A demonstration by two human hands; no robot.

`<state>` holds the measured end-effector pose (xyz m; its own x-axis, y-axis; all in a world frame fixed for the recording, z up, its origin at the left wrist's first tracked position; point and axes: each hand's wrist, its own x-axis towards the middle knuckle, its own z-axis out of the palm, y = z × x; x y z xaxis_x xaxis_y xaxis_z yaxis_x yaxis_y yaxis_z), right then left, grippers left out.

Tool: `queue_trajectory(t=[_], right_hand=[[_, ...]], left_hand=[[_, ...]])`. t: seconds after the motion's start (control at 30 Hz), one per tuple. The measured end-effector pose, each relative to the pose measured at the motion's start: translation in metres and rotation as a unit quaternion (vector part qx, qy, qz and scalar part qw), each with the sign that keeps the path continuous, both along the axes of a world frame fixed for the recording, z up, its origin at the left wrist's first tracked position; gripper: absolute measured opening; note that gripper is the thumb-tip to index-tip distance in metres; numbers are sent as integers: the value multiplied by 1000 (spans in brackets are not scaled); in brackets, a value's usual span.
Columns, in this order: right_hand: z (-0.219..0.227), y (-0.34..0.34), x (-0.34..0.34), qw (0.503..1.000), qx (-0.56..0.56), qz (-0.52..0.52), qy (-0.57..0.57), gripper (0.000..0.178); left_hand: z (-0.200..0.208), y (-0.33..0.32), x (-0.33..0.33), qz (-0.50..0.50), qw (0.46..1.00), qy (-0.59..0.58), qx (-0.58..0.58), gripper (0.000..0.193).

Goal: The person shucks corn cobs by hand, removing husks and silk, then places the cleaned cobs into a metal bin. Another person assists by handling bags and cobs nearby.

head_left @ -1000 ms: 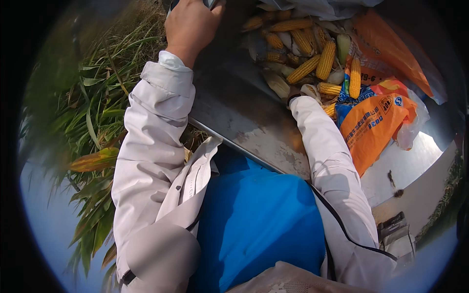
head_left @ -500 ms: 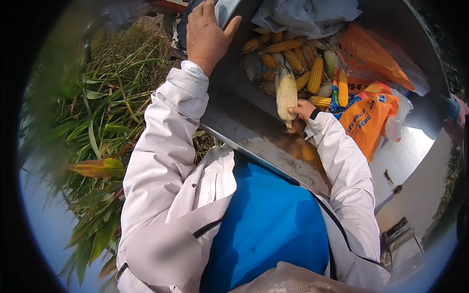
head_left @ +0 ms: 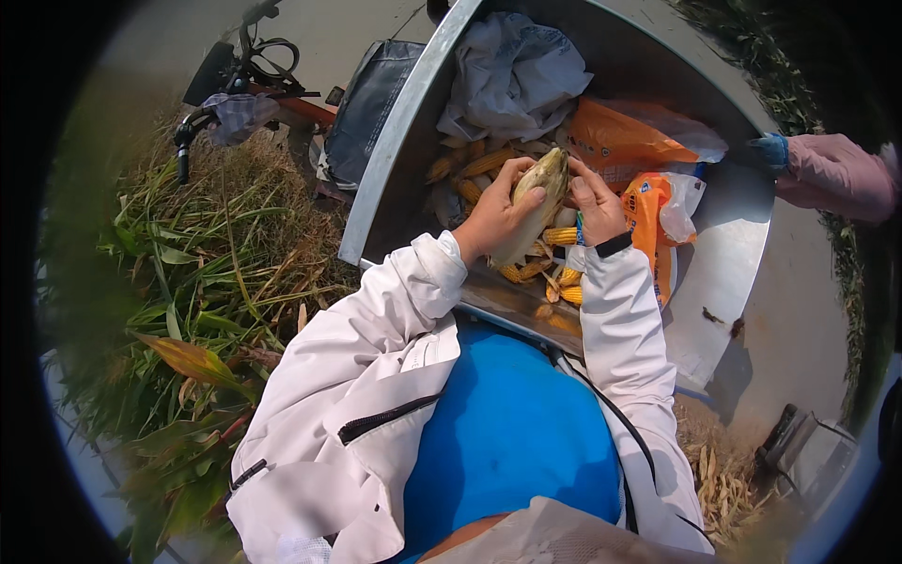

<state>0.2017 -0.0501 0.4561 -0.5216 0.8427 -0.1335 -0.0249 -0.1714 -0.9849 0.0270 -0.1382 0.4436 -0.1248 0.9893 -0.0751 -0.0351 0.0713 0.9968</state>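
Observation:
An ear of corn in its pale husk (head_left: 532, 218) is held up over the metal cart bed (head_left: 399, 150), its tip tilted upward and away. My left hand (head_left: 500, 212) wraps round the ear from the left, thumb lying along the husk. At the tip's right side, my right hand (head_left: 598, 209) has its thumb and fingers closed on the husk; its palm side is partly hidden. Beneath and behind both hands lie several husked yellow corn cobs (head_left: 561, 236), partly covered from sight.
Inside the bed are a crumpled whitish sack (head_left: 515, 80) and orange printed bags (head_left: 648, 209). A person's pink sleeve (head_left: 836, 174) with a blue glove (head_left: 772, 150) reaches the right wall. A handlebar (head_left: 195, 122) and dark seat (head_left: 376, 108) stand left, above green stalks (head_left: 202, 329).
My left hand has left the bed's rim and now holds the ear. My right hand has raised the ear from the pile. A person's gloved hand now shows at the right wall.

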Motion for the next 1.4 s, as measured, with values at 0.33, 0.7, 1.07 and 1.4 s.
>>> queue_trajectory(t=[0.33,0.7,1.07,1.4], right_hand=[[17,0,-21,984,24,-160,74,29],[31,-7,-25,958,-1,-205,203,14],[35,2,-21,911,-117,-189,348,10],[42,-3,-7,887,-212,-154,379,11]], left_hand=[[62,8,22,65,969,225,84,56],[83,7,44,96,949,284,95,55],[44,21,84,148,977,-87,129,62],[45,49,56,201,947,-249,17,40]])
